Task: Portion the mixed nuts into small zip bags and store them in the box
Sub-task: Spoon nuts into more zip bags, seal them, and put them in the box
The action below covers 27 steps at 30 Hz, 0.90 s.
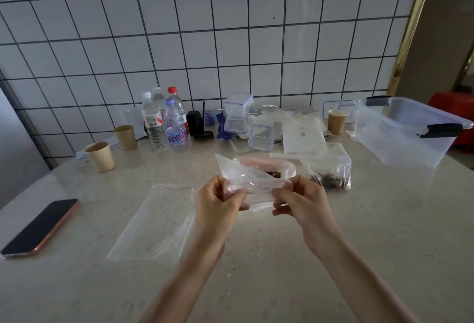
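A small clear zip bag (252, 181) is held above the middle of the table. My left hand (218, 201) pinches its left edge and my right hand (298, 201) pinches its right edge. Just behind it lies a pinkish bag (266, 165) with dark nuts showing inside. A second clear zip bag with nuts (331, 172) sits to the right of my hands. An empty flat zip bag (156, 222) lies on the table to the left. The big clear storage box (407, 130) with dark latches stands open at the far right.
A phone (38, 227) lies at the left edge. Paper cups (100, 156), water bottles (164, 120), small clear lidded containers (237, 112) and loose plastic packaging crowd the back of the table (256, 284) by the tiled wall. Another paper cup (337, 121) stands beside the box.
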Available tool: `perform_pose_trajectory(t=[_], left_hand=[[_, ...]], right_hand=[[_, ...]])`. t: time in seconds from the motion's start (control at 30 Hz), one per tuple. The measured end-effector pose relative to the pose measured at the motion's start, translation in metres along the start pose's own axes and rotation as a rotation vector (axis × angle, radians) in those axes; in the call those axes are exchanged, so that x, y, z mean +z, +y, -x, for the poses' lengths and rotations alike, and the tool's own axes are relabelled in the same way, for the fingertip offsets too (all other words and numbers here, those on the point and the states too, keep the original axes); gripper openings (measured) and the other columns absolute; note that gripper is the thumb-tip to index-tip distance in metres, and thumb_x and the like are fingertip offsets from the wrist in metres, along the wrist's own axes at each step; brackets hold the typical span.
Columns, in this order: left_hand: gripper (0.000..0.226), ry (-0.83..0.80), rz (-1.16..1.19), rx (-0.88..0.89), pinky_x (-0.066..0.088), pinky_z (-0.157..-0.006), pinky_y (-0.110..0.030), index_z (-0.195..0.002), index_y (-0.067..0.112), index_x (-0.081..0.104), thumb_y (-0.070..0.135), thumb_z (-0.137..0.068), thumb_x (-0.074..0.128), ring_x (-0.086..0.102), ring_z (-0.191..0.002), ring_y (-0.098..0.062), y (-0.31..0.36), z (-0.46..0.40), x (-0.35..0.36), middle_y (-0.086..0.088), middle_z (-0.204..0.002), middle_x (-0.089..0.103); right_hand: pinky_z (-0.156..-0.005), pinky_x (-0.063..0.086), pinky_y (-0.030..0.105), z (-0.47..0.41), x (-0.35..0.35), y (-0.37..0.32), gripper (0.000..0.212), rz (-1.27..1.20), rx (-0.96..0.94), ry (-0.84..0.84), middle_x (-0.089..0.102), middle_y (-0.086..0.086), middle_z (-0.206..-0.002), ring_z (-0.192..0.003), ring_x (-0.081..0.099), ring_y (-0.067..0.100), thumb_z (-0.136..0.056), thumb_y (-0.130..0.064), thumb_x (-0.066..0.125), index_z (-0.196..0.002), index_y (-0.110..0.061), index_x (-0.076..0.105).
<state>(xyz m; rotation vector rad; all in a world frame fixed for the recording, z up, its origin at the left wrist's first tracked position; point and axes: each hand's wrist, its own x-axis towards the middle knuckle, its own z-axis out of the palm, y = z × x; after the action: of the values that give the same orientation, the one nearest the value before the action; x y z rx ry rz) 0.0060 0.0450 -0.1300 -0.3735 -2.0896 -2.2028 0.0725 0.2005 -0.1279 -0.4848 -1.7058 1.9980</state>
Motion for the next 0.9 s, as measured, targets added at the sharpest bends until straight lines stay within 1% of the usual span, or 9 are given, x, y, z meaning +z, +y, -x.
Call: perform_pose_trajectory(t=[0.1,0.17,0.23,0.3,0.43,0.53,0.63,0.77,0.9], left_hand=[[0.025,0.059,-0.028,0.043,0.062,-0.060,-0.031,-0.079,-0.002,0.051,0.001,-0.090,0.073,0.069,-0.068,-0.027,-0.006,-0.003,-0.006,-0.014,-0.079,0.054],[0.022,0.056,-0.067,0.114,0.063,-0.059,-0.032,-0.082,0.004,0.055,0.006,-0.093,0.074,0.071,-0.081,-0.027,-0.009,-0.002,-0.010,-0.010,-0.086,0.061],[0.022,0.077,-0.176,0.216,0.063,-0.056,-0.036,-0.088,0.013,0.056,0.019,-0.094,0.076,0.069,-0.089,-0.025,-0.010,-0.001,-0.014,-0.002,-0.090,0.063],[0.026,0.118,-0.322,0.347,0.062,-0.058,-0.045,-0.090,0.020,0.053,0.030,-0.093,0.077,0.067,-0.085,-0.017,-0.010,0.000,-0.019,0.010,-0.088,0.059],[0.029,0.089,-0.394,0.478,0.059,-0.056,-0.051,-0.081,0.020,0.052,0.031,-0.095,0.075,0.064,-0.071,-0.016,-0.009,0.000,-0.019,0.010,-0.077,0.059],[0.025,0.044,-0.358,0.395,0.060,-0.059,-0.051,-0.082,0.022,0.055,0.024,-0.094,0.077,0.069,-0.071,-0.021,-0.008,0.002,-0.013,0.007,-0.075,0.064],[0.017,-0.014,-0.255,0.255,0.064,-0.058,-0.046,-0.087,0.018,0.061,0.021,-0.095,0.076,0.074,-0.075,-0.020,-0.007,0.004,-0.008,0.007,-0.079,0.068],[0.019,-0.096,-0.007,-0.007,0.065,-0.066,-0.037,-0.093,0.006,0.069,0.024,-0.096,0.075,0.077,-0.088,-0.024,-0.005,0.005,-0.009,-0.004,-0.084,0.076],[0.021,-0.204,0.259,-0.294,0.063,-0.078,-0.030,-0.096,0.002,0.075,0.023,-0.094,0.075,0.077,-0.096,-0.024,-0.003,0.000,-0.015,-0.017,-0.101,0.079]], right_hand=[[-0.061,0.063,0.038,-0.001,-0.003,0.000,0.027,-0.061,-0.019,0.023,0.059,0.014,-0.080,-0.059,0.068,0.023,-0.078,0.013,0.079,-0.092,-0.002,0.061],[-0.061,0.063,0.034,-0.003,-0.006,0.000,0.028,-0.050,-0.032,0.054,0.061,0.012,-0.080,-0.060,0.071,0.025,-0.078,0.011,0.082,-0.094,0.000,0.062],[-0.059,0.063,0.032,-0.005,-0.007,0.001,0.029,-0.002,-0.043,0.103,0.060,0.010,-0.082,-0.058,0.071,0.022,-0.077,0.010,0.084,-0.095,0.000,0.063],[-0.060,0.064,0.032,-0.006,-0.007,0.001,0.030,0.034,-0.052,0.136,0.057,0.008,-0.081,-0.054,0.068,0.016,-0.076,0.009,0.084,-0.093,-0.001,0.061],[-0.052,0.052,0.018,-0.006,-0.003,0.003,0.031,0.089,-0.097,0.180,0.060,0.006,-0.076,-0.056,0.065,0.017,-0.076,0.002,0.086,-0.084,-0.010,0.058],[-0.053,0.049,0.020,-0.007,0.002,0.006,0.033,0.126,-0.116,0.219,0.060,0.004,-0.074,-0.060,0.057,0.016,-0.074,0.001,0.087,-0.085,-0.013,0.060],[-0.051,0.047,0.017,-0.010,0.004,0.011,0.026,0.093,-0.101,0.257,0.062,0.001,-0.072,-0.061,0.053,0.015,-0.079,0.002,0.084,-0.085,-0.013,0.064],[-0.057,0.053,0.024,-0.010,-0.003,0.014,0.014,-0.025,-0.001,0.236,0.067,0.009,-0.073,-0.059,0.059,0.016,-0.083,0.006,0.077,-0.089,-0.005,0.074],[-0.058,0.059,0.027,-0.008,-0.009,0.017,0.011,-0.170,0.107,0.165,0.074,0.016,-0.076,-0.062,0.069,0.020,-0.082,0.004,0.080,-0.092,0.000,0.077]])
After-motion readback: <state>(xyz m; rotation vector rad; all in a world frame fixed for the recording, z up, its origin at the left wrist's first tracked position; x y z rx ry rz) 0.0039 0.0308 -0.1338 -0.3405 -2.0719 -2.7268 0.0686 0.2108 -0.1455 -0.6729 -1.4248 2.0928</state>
